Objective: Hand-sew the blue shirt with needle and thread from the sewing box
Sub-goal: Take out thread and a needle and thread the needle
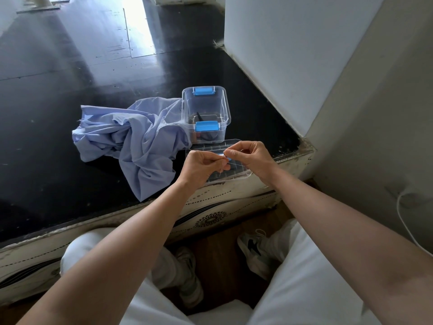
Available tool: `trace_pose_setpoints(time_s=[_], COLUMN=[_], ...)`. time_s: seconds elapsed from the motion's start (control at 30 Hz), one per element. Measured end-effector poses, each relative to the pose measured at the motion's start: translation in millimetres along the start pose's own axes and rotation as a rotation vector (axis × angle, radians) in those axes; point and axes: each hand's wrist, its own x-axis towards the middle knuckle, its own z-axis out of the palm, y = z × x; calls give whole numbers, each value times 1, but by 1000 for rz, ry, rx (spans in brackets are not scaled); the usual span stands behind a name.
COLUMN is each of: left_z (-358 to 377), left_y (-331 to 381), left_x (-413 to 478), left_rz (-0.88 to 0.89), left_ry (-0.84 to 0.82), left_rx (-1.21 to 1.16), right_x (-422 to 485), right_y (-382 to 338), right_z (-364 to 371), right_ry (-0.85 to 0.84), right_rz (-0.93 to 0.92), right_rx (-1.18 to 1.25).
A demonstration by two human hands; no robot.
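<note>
Left hand point(203, 163) pinches a thin silver needle point(221, 171); my right hand point(253, 158) pinches fine pale thread point(235, 163) beside it. At ten o'clock the crumpled blue cotton shirt point(131, 137) lies on the black tabletop point(46, 113), touching the clear plastic sewing box point(206, 109) at twelve.

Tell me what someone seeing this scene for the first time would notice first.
Two hands meet at centre above a clear tray: the left hand pinches a needle, the right hand the thread. Behind them on the dark table, a crumpled blue shirt lies against the left side of a clear sewing box with blue latches.
</note>
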Motion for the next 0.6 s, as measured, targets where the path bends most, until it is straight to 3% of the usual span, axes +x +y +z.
trace_pose_setpoints(time_s=[0.23, 0.6], left_z=[1, -8], left_y=[5, 3], left_x=[-3, 4], left_rz=[-12, 64], left_ry=[-11, 216], left_rx=[18, 50], right_x=[0, -1], right_y=[-2, 1], right_z=[0, -2], right_ry=[-12, 15], right_rz=[-11, 4], right_rx=[-4, 11])
